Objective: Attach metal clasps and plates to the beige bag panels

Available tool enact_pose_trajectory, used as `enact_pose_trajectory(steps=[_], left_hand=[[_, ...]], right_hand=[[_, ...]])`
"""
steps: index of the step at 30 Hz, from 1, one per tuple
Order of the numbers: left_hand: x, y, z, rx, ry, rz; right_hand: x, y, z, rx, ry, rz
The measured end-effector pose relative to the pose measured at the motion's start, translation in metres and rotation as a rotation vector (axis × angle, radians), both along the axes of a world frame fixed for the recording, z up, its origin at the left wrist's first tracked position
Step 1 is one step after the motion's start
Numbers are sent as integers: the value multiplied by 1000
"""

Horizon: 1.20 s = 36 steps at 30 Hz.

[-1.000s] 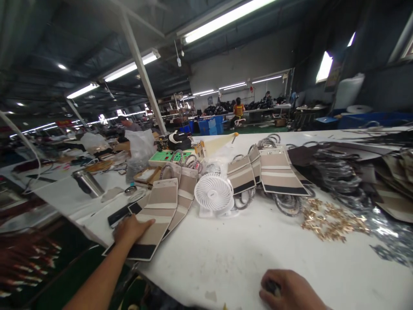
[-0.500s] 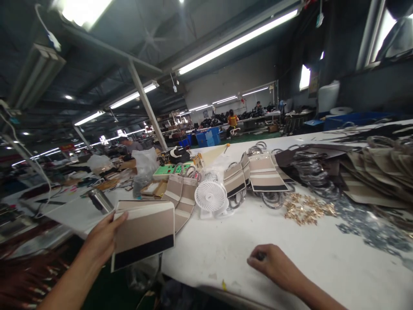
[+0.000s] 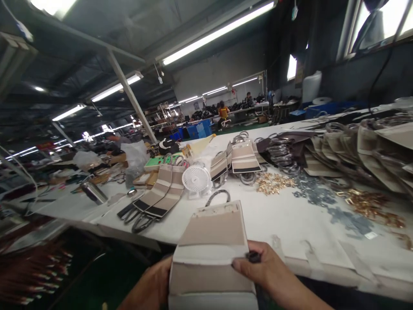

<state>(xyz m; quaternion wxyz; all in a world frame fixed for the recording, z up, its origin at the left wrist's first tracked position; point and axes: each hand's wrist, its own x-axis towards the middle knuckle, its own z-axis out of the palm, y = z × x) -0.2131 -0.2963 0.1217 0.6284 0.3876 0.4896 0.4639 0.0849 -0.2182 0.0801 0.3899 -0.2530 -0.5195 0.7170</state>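
A beige, white and brown striped bag panel with a dark ring handle at its top is held up in front of me, over the near edge of the white table. My left hand grips its lower left edge from behind. My right hand pinches its right edge, thumb on the front, with a small dark piece tucked under the fingers.
More striped panels lie left of a small white fan. Gold metal fittings and grey scraps are strewn mid-table. Stacked panels with ring handles fill the right. A steel flask lies at left. People work at far benches.
My left hand lifted a panel off the left pile and swung it to the middle in front of me. My right hand left the table and took hold of its right edge.
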Motion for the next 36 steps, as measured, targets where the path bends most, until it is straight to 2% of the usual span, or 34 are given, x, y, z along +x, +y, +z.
enact_pose_trajectory(steps=[3,6,8,10,13,15,16,17,20,23,26,28,32,36], left_hand=[[31,32,1,-227,-148,-76],[65,66,3,-387,-164,-149],[86,84,6,-340,-97,-219],[102,97,12,-224,-10,-294],[113,106,28,-129,103,-395],[114,108,40,-142,171,-471],[113,109,45,-159,202,-512],[113,109,49,-178,230,-551],[113,110,53,-224,290,-630],[118,109,42,-251,312,-606],[126,110,21,-296,325,-523],[131,114,6,-333,316,-514],[145,129,-18,-423,250,-631],[161,146,-30,-446,85,-790]], right_hand=[[28,-25,-13,19,-47,50],[46,-45,-28,56,-88,44],[58,-54,-37,82,-96,20],[72,-58,-44,81,-83,-45],[101,-54,-49,23,-90,-314],[120,-47,-50,-47,-97,-489],[126,-43,-49,-76,-91,-529],[131,-40,-49,-95,-86,-526],[132,-32,-49,-158,-133,-397],[124,-34,-55,-166,-227,-322],[120,-43,-65,-26,-273,-306],[123,-50,-71,18,-275,-316],[133,-62,-79,-9,-261,-372],[139,-70,-86,14,-282,-354]])
